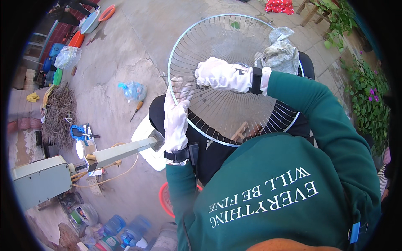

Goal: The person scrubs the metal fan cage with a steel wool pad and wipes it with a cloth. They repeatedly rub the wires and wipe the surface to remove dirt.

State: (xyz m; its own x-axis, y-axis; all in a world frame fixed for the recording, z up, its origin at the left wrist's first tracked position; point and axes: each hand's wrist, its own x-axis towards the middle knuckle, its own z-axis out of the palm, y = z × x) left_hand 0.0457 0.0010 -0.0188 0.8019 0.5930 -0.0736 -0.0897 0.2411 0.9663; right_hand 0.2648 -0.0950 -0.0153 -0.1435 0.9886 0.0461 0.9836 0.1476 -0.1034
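Observation:
A round wire fan grille (216, 125) with a pale blue rim rests tilted across my lap. My left hand (177, 113), in a white glove, grips its left rim, with fingers behind the wires. Over the middle of the grille is my right hand (224, 74), also gloved, with its fingers curled against the wires. A small dark pad (201, 84) shows partly under those fingers; its material is unclear. A crumpled grey cloth (282, 51) lies over the right part of the grille, by my right knee.
Left of me, a fan's motor housing (42, 178) and post (125, 150) rise beside a white base (146, 138). A screwdriver (137, 109) and blue-capped plastic bottle (133, 91) lie on the concrete. Nearby are brushwood (59, 116), a red basin (165, 200) and several water jugs (135, 230).

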